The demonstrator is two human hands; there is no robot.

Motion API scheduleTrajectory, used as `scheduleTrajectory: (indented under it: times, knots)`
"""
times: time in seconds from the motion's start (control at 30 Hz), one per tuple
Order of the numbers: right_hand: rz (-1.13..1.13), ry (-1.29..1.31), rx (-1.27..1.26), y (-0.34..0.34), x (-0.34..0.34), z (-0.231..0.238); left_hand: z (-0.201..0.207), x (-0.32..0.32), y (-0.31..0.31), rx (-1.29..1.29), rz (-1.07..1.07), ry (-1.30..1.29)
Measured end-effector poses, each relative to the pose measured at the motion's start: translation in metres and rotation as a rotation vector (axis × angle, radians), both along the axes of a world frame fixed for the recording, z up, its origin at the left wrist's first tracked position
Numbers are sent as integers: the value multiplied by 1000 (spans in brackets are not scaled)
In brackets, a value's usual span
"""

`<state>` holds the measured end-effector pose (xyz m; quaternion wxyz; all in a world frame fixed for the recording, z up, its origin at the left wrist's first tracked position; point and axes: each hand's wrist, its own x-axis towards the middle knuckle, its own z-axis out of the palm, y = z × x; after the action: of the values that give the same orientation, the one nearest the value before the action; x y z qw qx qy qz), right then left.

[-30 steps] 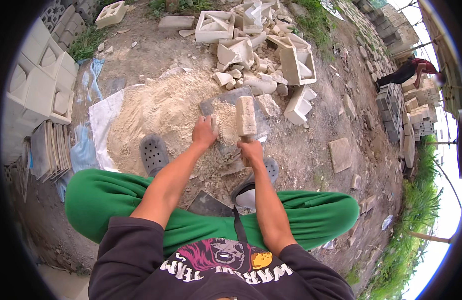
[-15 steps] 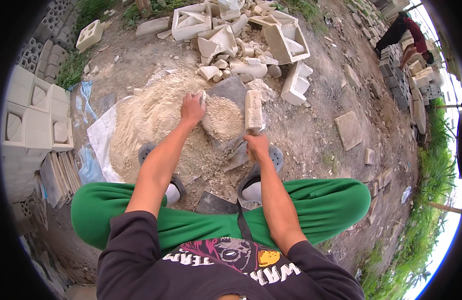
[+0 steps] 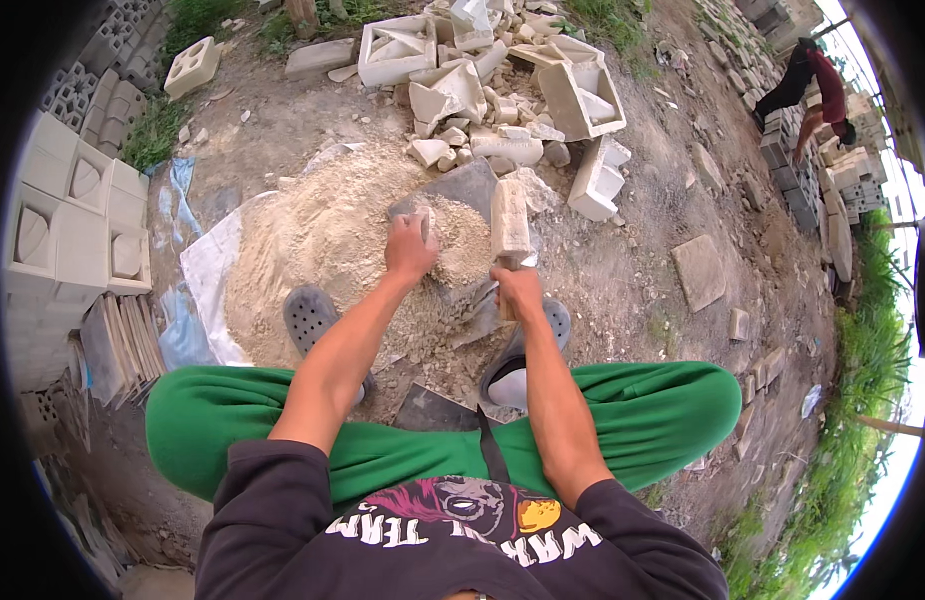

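Observation:
My left hand [image 3: 412, 250] is closed around a small pale chunk of stone or block [image 3: 429, 222]. It is low over a small mound of crushed pale material [image 3: 467, 240] on a dark flat slab [image 3: 451, 188]. Just to the right, my right hand [image 3: 519, 290] grips the handle of a mallet [image 3: 510, 220]. The mallet's long, blocky head is coated in pale dust and reaches over the right side of the slab. A larger heap of pale crushed grit [image 3: 308, 225] spreads to the left on a white sheet [image 3: 209, 262].
Broken pale blocks [image 3: 448, 92] and rubble lie beyond the slab. Decorative blocks [image 3: 53, 235] are stacked at the left, above leaning thin boards [image 3: 123, 340]. A flat stone [image 3: 699, 272] lies on the right. A person [image 3: 818, 95] bends over grey blocks [image 3: 783, 150] at the far right.
My left hand has moved right and slightly nearer with the pale chunk, from the large heap's edge to over the small mound. My right hand and the mallet have barely moved.

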<state>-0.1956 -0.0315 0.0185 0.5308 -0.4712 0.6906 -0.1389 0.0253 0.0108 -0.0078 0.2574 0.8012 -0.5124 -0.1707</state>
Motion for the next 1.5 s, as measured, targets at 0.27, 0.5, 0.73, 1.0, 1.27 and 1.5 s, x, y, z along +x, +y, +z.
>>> scheduleTrajectory:
  times: [0.27,0.5,0.73,1.0,1.27,1.5]
  knots:
    - [252,-68,-177,-1,52,62,-20,-24,50,-78,143,-8]
    - [402,193,-18,19,55,-5,-7,-18,40,30,111,26]
    - [375,22,-207,7,71,59,-4,-19,45,21,93,16]
    - [484,243,-87,16,45,-24,1,-20,37,62,34,28]
    - [304,14,-156,13,66,46,-1,-10,45,62,-19,15]
    - [472,150,-70,23,57,3,-5,-5,42,157,-8,36]
